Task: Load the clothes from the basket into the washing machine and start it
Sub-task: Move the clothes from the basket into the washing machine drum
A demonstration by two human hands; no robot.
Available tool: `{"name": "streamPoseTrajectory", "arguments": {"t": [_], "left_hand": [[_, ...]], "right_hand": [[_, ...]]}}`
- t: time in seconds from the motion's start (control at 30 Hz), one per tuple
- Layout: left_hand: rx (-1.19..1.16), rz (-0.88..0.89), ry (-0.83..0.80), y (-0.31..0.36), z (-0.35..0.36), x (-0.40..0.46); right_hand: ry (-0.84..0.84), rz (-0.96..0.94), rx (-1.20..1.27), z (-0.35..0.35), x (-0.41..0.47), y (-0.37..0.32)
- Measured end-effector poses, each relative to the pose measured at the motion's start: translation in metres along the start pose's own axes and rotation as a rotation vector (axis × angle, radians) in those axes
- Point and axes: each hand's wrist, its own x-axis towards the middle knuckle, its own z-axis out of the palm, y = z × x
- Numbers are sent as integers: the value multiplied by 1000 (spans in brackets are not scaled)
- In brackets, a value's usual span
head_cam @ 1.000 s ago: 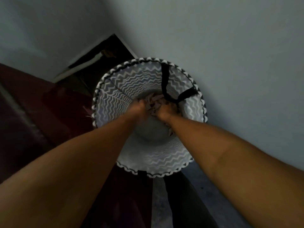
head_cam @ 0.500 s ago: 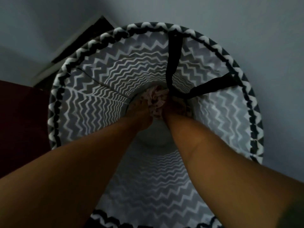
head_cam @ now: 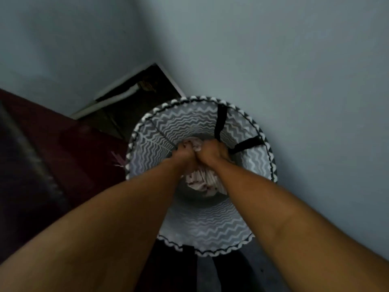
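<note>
A round laundry basket (head_cam: 210,224) with a grey-and-white zigzag lining and black straps stands on the floor against the wall. Both my arms reach down into it. My left hand (head_cam: 185,152) and my right hand (head_cam: 211,152) sit side by side, and each grips a bundle of pale pinkish clothes (head_cam: 202,180). The bundle hangs below my fists inside the basket, with a bit of cloth poking out above them. No washing machine is in view.
A grey wall (head_cam: 273,70) runs right behind the basket. A dark red rug (head_cam: 52,144) covers the floor at left. A dark opening with a pale frame (head_cam: 130,98) lies in the corner beyond the basket.
My head has pulled back from the basket after leaning in close. Both hands have lifted the bunched clothes up from the bottom, and more cloth now hangs below them.
</note>
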Motion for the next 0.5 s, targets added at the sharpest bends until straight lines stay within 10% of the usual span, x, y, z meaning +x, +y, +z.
{"name": "streamPoseTrajectory", "arguments": {"t": [0.5], "left_hand": [[-415,115,337,-18,-154,-178]], "right_hand": [[163,-201,103,-171,-187,-119]]}}
